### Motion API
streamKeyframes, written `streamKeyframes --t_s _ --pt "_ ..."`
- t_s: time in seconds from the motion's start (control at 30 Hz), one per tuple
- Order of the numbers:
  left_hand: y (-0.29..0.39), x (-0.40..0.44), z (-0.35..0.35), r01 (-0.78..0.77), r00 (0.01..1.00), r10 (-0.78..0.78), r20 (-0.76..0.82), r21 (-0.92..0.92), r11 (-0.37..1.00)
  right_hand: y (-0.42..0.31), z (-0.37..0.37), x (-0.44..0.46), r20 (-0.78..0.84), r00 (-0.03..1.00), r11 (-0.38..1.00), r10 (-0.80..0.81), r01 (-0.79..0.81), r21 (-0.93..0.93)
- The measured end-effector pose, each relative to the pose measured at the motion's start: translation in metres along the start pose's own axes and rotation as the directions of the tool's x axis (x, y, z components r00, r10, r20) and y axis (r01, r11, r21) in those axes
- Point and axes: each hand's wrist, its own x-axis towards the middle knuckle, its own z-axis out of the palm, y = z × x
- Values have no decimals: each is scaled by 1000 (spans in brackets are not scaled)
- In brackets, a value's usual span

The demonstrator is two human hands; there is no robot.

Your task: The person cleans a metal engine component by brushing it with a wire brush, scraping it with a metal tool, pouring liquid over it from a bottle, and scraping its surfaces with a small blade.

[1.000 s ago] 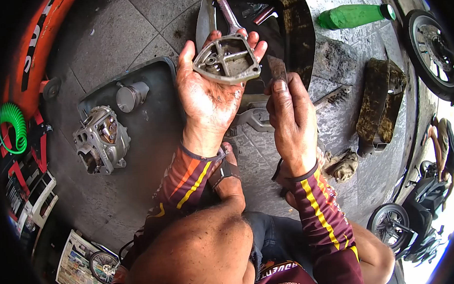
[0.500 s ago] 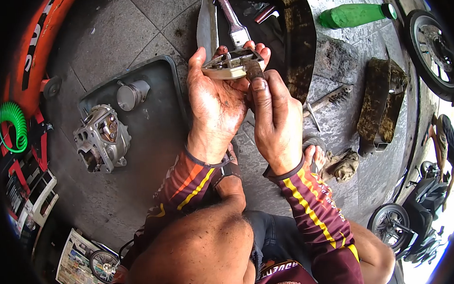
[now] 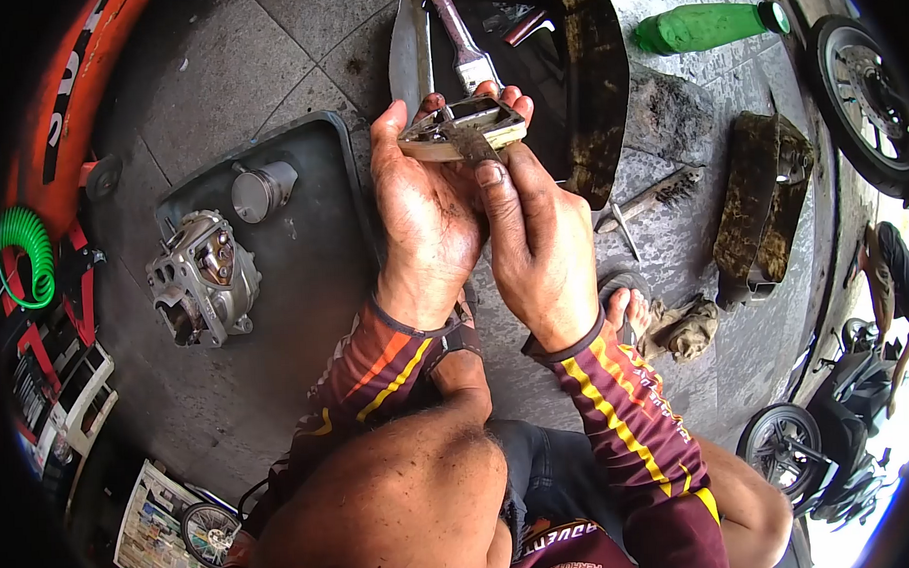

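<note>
My left hand (image 3: 417,210) cups a small light-metal engine cover (image 3: 507,134), hollow side up, with fingers curled around its far edge. In my right hand (image 3: 545,241), thumb and fingers pinch a flat, dark metal scraper blade (image 3: 473,143). The blade's end lies against the cover's near rim. Just beyond both hands, a paintbrush (image 3: 456,34) with a worn handle leans in a grimy open pan (image 3: 608,88). To the left, a metal cylinder head (image 3: 209,278) and a piston (image 3: 261,194) rest in a dark tray (image 3: 337,138).
A green bottle (image 3: 706,28) lies at upper right. Below it are a dirty brush (image 3: 662,192), a greasy metal guard (image 3: 764,208) and a rag (image 3: 686,331). Motorcycles and another person (image 3: 890,274) are at the right edge. A green coiled hose (image 3: 25,259) hangs far left.
My right hand and the scraper blade have shifted left along the cover's rim. The blade now slants more to the left, and the cover has moved slightly left.
</note>
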Motion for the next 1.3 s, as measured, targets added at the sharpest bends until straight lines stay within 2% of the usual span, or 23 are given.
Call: streamKeyframes --t_s 0.03,0.1,0.13,0.17,0.23,0.3,0.37,0.4,0.43,0.5,0.53,0.67,0.77,0.83,0.9,0.93,0.97,1.03,1.1,1.13,1.17,1.23,1.3 --pt "0 -1 0 -17 1000 17 7 8 1000 0 -3 1 2 1000 1000 0 0 2" --pt "0 -4 3 -8 1000 8 -7 27 1000 -1 -9 4 4 981 962 194 -191 193" --pt "1 -4 3 4 1000 -4 8 -5 1000 -2 -12 5 31 943 925 332 -331 188" --pt "0 -4 2 5 1000 -5 9 -6 1000 -2 -10 3 30 943 925 332 -331 186" --pt "-2 -3 3 -36 999 36 2 52 998 1 -5 -3 48 999 1000 -7 6 24" --pt "3 -1 0 12 999 -12 53 -16 1000 6 -13 -2 62 997 988 41 -49 145" --pt "9 -2 -4 113 984 -90 155 -145 983 10 -16 -2 -45 969 887 244 -204 415" --pt "3 -2 4 31 996 -24 87 -80 996 14 -17 1 -75 968 878 239 -183 442" --pt "3 -3 7 33 996 -25 89 -80 996 14 -19 0 -77 968 879 239 -182 441" --pt "2 -4 9 -67 988 65 139 9 998 7 -24 -1 38 979 949 202 -206 238" --pt "3 -3 6 -95 975 90 202 16 995 5 -24 -1 52 989 977 136 -143 157" --pt "5 -1 4 -123 966 113 233 30 992 2 -24 -1 64 989 986 136 -142 92" --pt "5 -1 1 -132 971 120 208 44 990 -2 -18 -7 118 992 993 52 -64 101" --pt "3 -1 3 -151 974 137 181 65 986 0 -20 -6 86 974 961 211 -223 162" --pt "4 -1 3 -167 963 139 230 103 981 0 -21 -4 82 958 936 276 -287 205" --pt "4 -1 3 -178 951 150 269 84 980 -5 -24 -5 150 963 958 226 -248 147" --pt "4 -1 4 -176 952 148 269 83 981 2 -19 -10 141 986 993 91 -101 64" --pt "6 0 6 -213 927 171 332 94 972 -2 -21 -10 150 975 984 167 -175 44" --pt "7 0 4 -199 920 159 357 76 977 -1 -21 -5 66 970 966 234 -239 95" --pt "7 1 4 -244 907 180 380 127 962 -2 -20 -7 100 973 971 210 -219 96" --pt "6 1 4 -286 894 196 404 175 942 -3 -19 -10 145 974 984 176 -178 1" --pt "6 0 1 -272 894 188 408 158 949 0 -16 -13 158 980 993 120 -117 -29" --pt "5 0 0 -301 874 204 441 160 940 1 -19 -8 110 970 971 218 -227 78"
